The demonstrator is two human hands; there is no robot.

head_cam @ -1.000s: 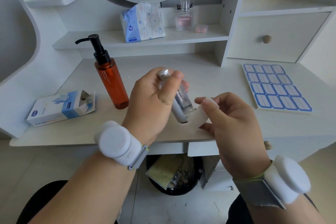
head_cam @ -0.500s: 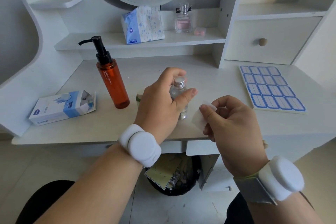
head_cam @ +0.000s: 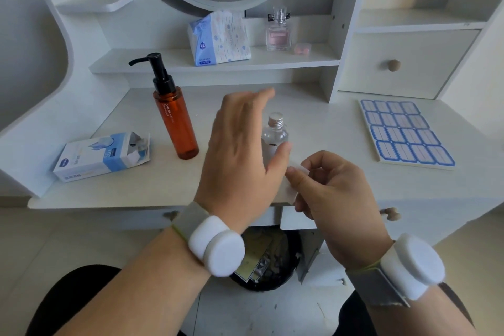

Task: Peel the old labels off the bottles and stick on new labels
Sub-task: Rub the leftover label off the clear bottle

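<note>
A small clear bottle (head_cam: 275, 133) with a silver screw cap stands upright on the white desk (head_cam: 245, 101). My left hand (head_cam: 240, 155) hovers just left of it with the fingers spread and straight, holding nothing; its thumb hides the bottle's lower part. My right hand (head_cam: 332, 194) pinches a peeled white label (head_cam: 293, 179) between thumb and forefinger near the desk's front edge. A sheet of blue-bordered new labels (head_cam: 401, 131) lies flat at the right. An amber pump bottle (head_cam: 174, 117) with a black pump stands at the left.
An opened white-and-blue box (head_cam: 101, 155) lies at the desk's left. The back shelf holds a tissue pack (head_cam: 219, 38), a perfume bottle (head_cam: 278, 33) and a small pink case (head_cam: 302, 48). A black waste bin (head_cam: 267, 262) with scraps sits under the desk. A drawer with a knob (head_cam: 394, 65) is at right.
My left hand set the clear bottle upright on the desk, then let go and opened. The right hand pulled the label free and keeps pinching it.
</note>
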